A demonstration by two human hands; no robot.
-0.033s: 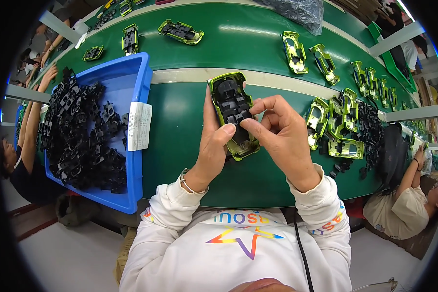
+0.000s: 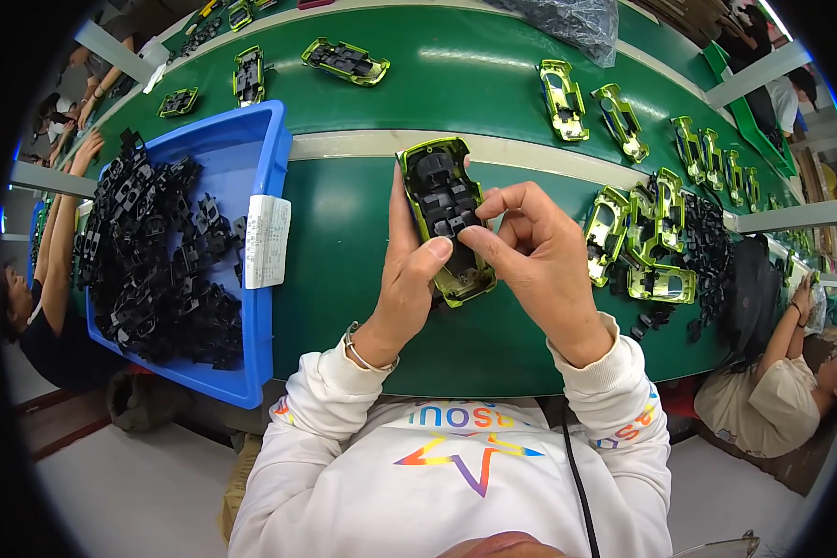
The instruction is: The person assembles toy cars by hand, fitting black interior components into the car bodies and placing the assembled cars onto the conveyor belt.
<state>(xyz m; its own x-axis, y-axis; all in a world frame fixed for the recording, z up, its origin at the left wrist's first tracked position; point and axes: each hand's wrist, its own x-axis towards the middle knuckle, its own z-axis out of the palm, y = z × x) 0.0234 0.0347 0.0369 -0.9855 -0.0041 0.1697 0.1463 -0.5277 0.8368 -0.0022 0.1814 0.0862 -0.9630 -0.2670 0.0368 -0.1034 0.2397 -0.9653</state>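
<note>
A yellow-green toy car body [image 2: 453, 296] lies with its open underside up, a black plastic interior piece [image 2: 444, 191] with seat shapes inside it. My left hand [image 2: 407, 270] grips the body along its left side, thumb over the rim onto the black piece. From the right, my right hand [image 2: 539, 256] has its index finger and thumb bent at the body's right edge, the thumb tip against the black piece. The other right fingers curl inward, and any small part between them is hidden. Both hands hold the car above the green table [image 2: 344, 279].
A blue bin [image 2: 262, 344] of black plastic parts [image 2: 149, 251] stands at left, a paper label [image 2: 267, 242] on its wall. More green car bodies [image 2: 660, 284] and loose black parts [image 2: 707, 242] are at right. Several cars rest on the far green surface [image 2: 437, 84]. Other people sit on both sides.
</note>
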